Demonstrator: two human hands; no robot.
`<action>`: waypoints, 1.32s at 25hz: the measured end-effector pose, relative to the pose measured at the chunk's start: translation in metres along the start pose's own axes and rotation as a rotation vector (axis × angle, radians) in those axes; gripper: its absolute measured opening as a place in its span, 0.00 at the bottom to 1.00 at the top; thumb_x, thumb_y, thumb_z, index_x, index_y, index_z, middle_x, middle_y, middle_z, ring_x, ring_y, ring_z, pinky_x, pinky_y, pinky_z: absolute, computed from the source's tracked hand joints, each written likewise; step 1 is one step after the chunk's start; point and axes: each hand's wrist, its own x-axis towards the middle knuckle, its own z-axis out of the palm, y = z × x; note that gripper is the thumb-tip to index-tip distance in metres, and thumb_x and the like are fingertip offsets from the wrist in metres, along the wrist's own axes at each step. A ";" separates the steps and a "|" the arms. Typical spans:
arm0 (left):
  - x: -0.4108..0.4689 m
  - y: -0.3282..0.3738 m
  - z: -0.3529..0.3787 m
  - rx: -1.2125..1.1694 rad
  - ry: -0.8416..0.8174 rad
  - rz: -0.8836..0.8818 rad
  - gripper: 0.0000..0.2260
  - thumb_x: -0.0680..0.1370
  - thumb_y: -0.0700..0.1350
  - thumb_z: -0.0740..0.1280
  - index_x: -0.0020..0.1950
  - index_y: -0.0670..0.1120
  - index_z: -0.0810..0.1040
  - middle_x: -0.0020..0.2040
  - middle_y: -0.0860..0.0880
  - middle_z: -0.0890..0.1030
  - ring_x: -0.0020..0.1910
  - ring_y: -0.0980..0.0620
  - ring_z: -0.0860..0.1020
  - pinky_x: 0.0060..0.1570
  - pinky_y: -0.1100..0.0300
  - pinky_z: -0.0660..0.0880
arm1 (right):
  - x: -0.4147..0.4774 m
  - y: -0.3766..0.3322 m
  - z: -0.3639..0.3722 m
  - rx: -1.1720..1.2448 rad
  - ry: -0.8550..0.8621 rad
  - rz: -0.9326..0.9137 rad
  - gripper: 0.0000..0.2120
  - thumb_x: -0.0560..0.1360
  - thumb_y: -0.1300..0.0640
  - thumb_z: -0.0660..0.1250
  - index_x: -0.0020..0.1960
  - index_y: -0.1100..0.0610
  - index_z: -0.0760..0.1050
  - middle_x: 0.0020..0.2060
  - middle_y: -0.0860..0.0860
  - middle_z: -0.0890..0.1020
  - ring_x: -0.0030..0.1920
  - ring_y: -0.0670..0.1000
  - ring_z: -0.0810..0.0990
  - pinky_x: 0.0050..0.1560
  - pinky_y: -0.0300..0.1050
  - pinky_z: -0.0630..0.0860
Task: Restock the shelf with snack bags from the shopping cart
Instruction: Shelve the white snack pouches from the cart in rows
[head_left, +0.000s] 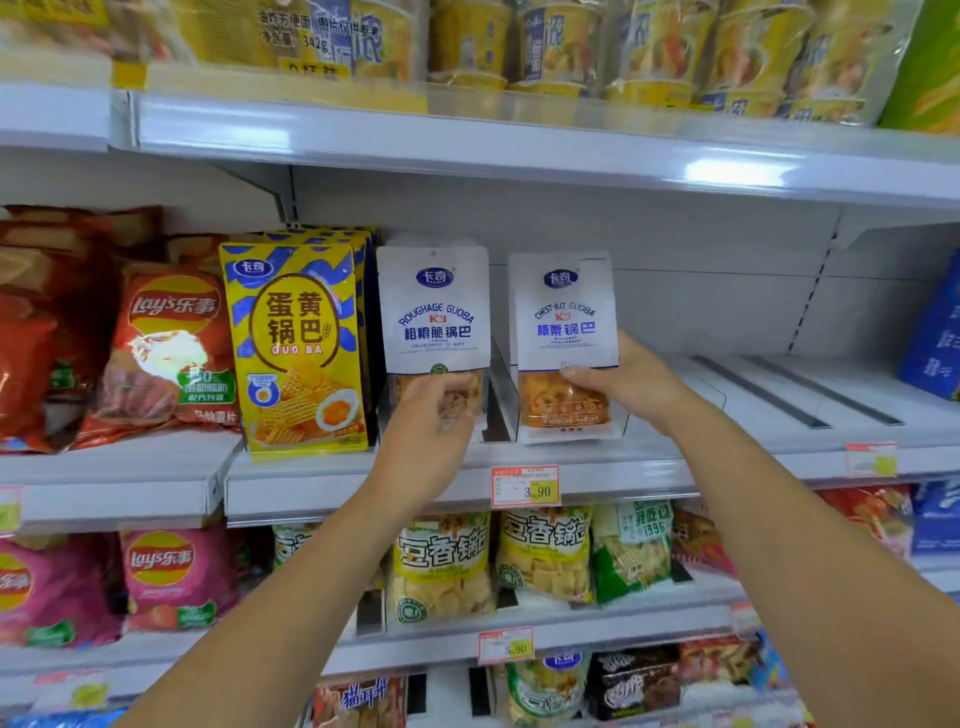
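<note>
The white shelf (727, 410) carries, from its left end, red Lay's bags (171, 353), yellow Guo Ba bags (298, 343), a Roughage Guoba bag (434, 312) and a Chestnut Guoba bag (563, 312); a blue package (935, 332) stands at the right end.

Shop: price-tagged shelves (363, 483) of snacks.

hands: two showing, left hand (436, 410) and right hand (623, 389)
white pouches: two facing front, K3 pouch (434, 312) and K2 pouch (563, 312); one more top edge peeking out behind K3
yellow guoba packs (298, 343): one fronting, more lining up behind, count unclear
red Lay's bag (171, 343): one reading clearly, others at left blurring together
pink Lay's bags (176, 577): two standing
yellow-green bags (441, 561): two fronting side by side
green bag (631, 551): one standing
price tags: two reading, 3.90 tag (525, 486), 5.90 tag (506, 644); others blurring
shelf tiers (311, 483): four showing
</note>
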 end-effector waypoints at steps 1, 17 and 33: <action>-0.001 -0.001 0.001 0.016 0.011 0.008 0.14 0.80 0.44 0.65 0.65 0.53 0.74 0.62 0.55 0.72 0.60 0.59 0.72 0.58 0.66 0.65 | 0.000 0.000 -0.003 -0.054 -0.018 -0.015 0.21 0.71 0.54 0.75 0.61 0.47 0.74 0.55 0.44 0.82 0.55 0.46 0.79 0.57 0.47 0.75; -0.023 0.015 0.039 -0.046 0.081 0.167 0.13 0.79 0.38 0.65 0.57 0.55 0.75 0.56 0.57 0.73 0.55 0.64 0.72 0.57 0.64 0.71 | -0.013 0.016 -0.090 0.377 0.854 0.073 0.06 0.77 0.61 0.64 0.53 0.56 0.70 0.45 0.52 0.79 0.40 0.48 0.79 0.38 0.42 0.74; -0.035 0.045 0.107 0.038 -0.139 0.272 0.14 0.80 0.41 0.62 0.64 0.54 0.74 0.64 0.61 0.69 0.65 0.61 0.68 0.67 0.64 0.65 | -0.037 0.068 -0.066 -0.134 0.383 0.056 0.22 0.80 0.55 0.62 0.71 0.53 0.59 0.61 0.48 0.76 0.60 0.48 0.75 0.52 0.42 0.69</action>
